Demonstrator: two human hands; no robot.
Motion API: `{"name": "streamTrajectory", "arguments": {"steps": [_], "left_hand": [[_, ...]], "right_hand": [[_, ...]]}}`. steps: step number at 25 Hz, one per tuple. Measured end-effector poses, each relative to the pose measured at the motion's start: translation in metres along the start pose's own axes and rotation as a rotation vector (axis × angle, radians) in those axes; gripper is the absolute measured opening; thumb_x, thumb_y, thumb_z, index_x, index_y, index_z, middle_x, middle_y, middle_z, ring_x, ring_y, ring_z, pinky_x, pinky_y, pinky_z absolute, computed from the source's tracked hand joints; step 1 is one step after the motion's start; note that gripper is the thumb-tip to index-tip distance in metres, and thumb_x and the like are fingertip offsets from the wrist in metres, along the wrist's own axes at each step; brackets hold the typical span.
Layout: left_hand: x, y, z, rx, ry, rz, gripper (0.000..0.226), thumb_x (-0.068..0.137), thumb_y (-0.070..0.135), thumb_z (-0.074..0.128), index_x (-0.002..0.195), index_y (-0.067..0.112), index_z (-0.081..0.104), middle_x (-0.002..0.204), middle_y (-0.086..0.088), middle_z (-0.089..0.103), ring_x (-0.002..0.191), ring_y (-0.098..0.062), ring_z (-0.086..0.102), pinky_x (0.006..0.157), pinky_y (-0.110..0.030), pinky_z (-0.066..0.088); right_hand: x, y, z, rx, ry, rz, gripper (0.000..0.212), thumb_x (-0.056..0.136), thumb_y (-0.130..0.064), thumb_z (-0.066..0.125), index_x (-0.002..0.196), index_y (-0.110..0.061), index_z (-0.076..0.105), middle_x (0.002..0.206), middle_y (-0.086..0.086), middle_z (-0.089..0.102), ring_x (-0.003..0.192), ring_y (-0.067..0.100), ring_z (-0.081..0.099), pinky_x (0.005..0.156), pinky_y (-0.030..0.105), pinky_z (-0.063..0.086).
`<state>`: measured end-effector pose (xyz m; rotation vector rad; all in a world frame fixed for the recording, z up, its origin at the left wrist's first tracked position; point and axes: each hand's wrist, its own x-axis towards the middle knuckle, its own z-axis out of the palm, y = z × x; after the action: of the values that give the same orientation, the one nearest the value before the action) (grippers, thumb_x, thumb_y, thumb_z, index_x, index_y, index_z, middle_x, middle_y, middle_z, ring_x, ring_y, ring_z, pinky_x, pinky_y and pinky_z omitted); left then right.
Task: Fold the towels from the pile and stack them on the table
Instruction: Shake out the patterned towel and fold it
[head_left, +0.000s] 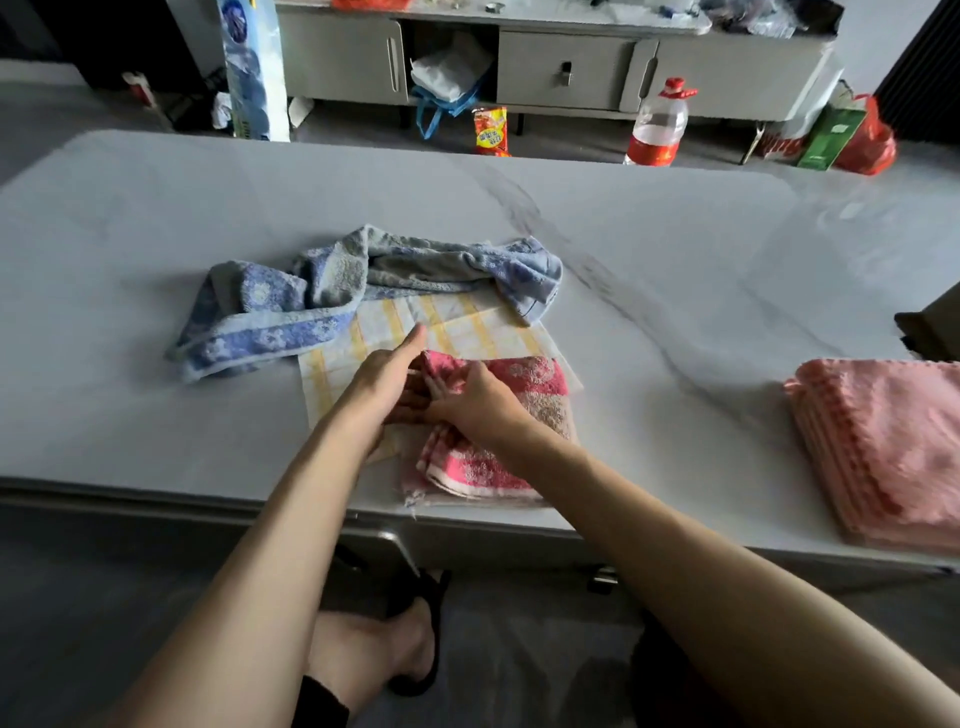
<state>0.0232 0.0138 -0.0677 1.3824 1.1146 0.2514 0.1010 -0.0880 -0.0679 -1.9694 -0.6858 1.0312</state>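
The table (156, 208) carries a folded pink stack (883, 447) at the near right and a crumpled blue towel (291, 306) farther off. At the near edge a pink patterned towel (493, 467) lies on a yellow-striped towel (467, 332), my left hand (387, 379) and right hand (475, 408) pressing it with straight fingers

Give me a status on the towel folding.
Done: the stack of folded pale pink towels at the right end of the white marble-look table. In hand: the left hand and right hand press on the half-folded deep pink patterned towel. Left: the crumpled blue floral towel and the flat white towel with yellow stripes beneath it are not yet folded.
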Motion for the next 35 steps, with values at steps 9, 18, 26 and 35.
{"name": "streamTrajectory", "arguments": {"steps": [9,18,26,35], "left_hand": [[0.003,-0.010,0.006,0.641,0.278,0.370,0.025,0.092,0.019,0.061,0.114,0.016,0.050,0.091,-0.005,0.061,0.069,-0.019,0.055,0.052,-0.028,0.037],[-0.005,-0.052,0.032,1.209,0.150,0.564,0.061,0.100,0.054,0.015,0.155,0.028,0.007,0.165,0.002,0.004,0.151,-0.024,0.002,0.122,-0.046,0.003],[0.003,-0.036,0.023,1.211,0.163,0.669,0.065,0.093,0.061,0.027,0.135,0.017,0.048,0.135,-0.005,0.052,0.125,-0.028,0.043,0.104,-0.038,0.033],[0.010,0.049,0.020,1.196,-0.326,0.306,0.029,0.090,0.034,0.066,0.079,0.010,0.054,0.066,-0.003,0.047,0.054,-0.017,0.037,0.050,-0.030,0.026]], "right_hand": [[-0.019,0.020,-0.033,-0.373,0.278,-0.447,0.019,0.094,-0.025,0.058,0.108,-0.015,0.065,0.100,0.002,0.069,0.080,0.015,0.064,0.069,0.029,0.052],[-0.006,0.085,-0.044,-0.906,0.284,-0.457,0.073,0.096,-0.060,0.012,0.156,-0.019,0.014,0.164,0.000,0.007,0.151,0.015,-0.005,0.123,0.036,-0.004],[-0.008,0.073,-0.063,-0.533,0.282,-0.369,0.065,0.096,-0.048,0.049,0.150,-0.018,0.031,0.161,0.006,0.017,0.148,0.024,0.013,0.119,0.035,0.016],[-0.009,0.039,-0.099,-0.074,0.219,0.009,0.011,0.076,-0.017,0.077,0.083,-0.015,0.070,0.084,0.004,0.065,0.080,0.018,0.059,0.061,0.027,0.049]]}}
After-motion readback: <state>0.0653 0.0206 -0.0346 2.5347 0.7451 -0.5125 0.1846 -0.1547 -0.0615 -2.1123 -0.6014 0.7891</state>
